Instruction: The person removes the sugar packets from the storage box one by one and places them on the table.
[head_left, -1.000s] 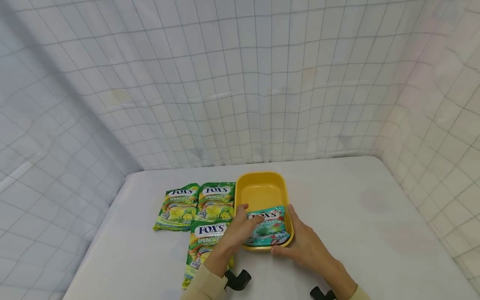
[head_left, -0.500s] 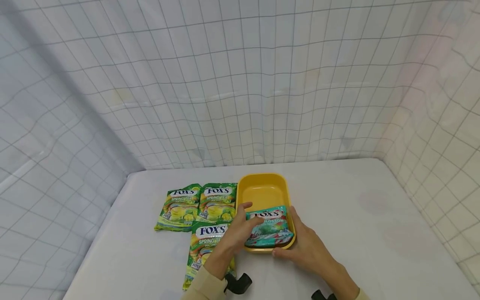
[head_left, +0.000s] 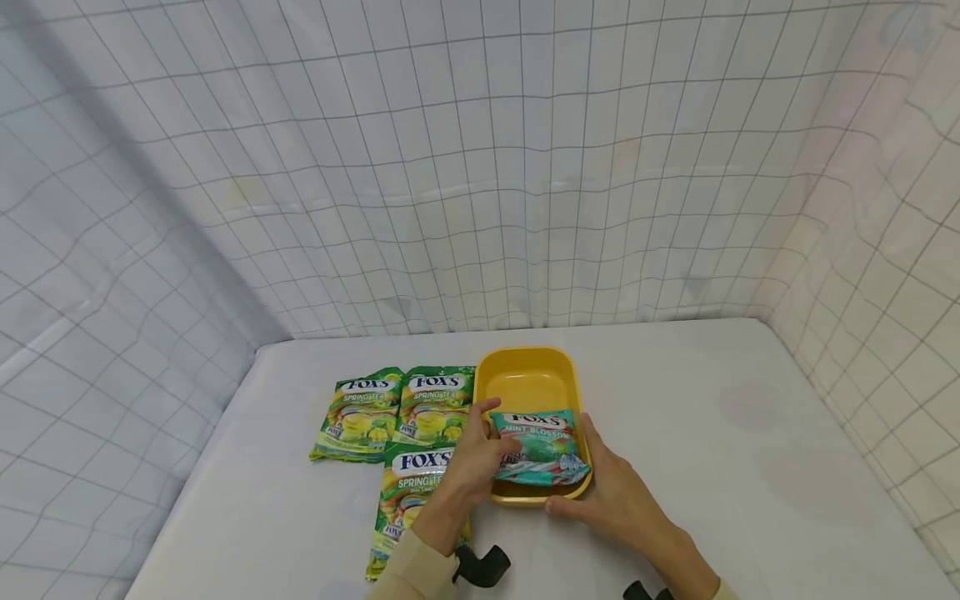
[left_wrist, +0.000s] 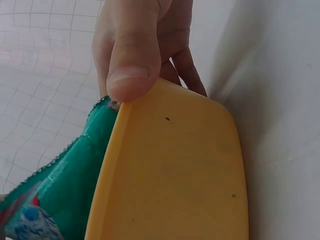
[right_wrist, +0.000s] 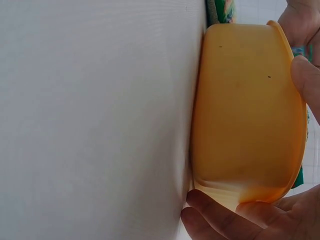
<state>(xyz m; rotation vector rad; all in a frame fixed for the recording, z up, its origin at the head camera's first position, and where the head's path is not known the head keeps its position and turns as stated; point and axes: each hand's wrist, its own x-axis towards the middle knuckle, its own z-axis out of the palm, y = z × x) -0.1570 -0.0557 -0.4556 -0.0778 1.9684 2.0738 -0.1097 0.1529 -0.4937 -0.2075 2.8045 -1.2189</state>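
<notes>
A teal FOX'S Mint Blossom candy bag (head_left: pixel 545 448) lies in the near half of a yellow plastic container (head_left: pixel 531 385) on the white table. My left hand (head_left: pixel 471 467) is at the container's left side and pinches the bag's left edge, thumb on top; its other fingers are partly hidden. In the left wrist view, the thumb lies at the rim, and the candy bag (left_wrist: pixel 75 175) rises above it. My right hand (head_left: pixel 618 496) grips the near right corner of the container, thumb at the front and fingers along the right wall. The right wrist view shows the container (right_wrist: pixel 245 110) resting on the table.
Left of the container lie several green FOX'S Spring Tea bags: one far left (head_left: pixel 360 417), one beside the container (head_left: pixel 435 407), and one nearer (head_left: pixel 412 479), partly under my left forearm. A white gridded curtain (head_left: pixel 525 183) surrounds the table (head_left: pixel 720 433).
The Mint Blossom bag has shifted slightly away from the container's near wall, showing more of its label. My left thumb has moved slightly left. The right hand stays on the container.
</notes>
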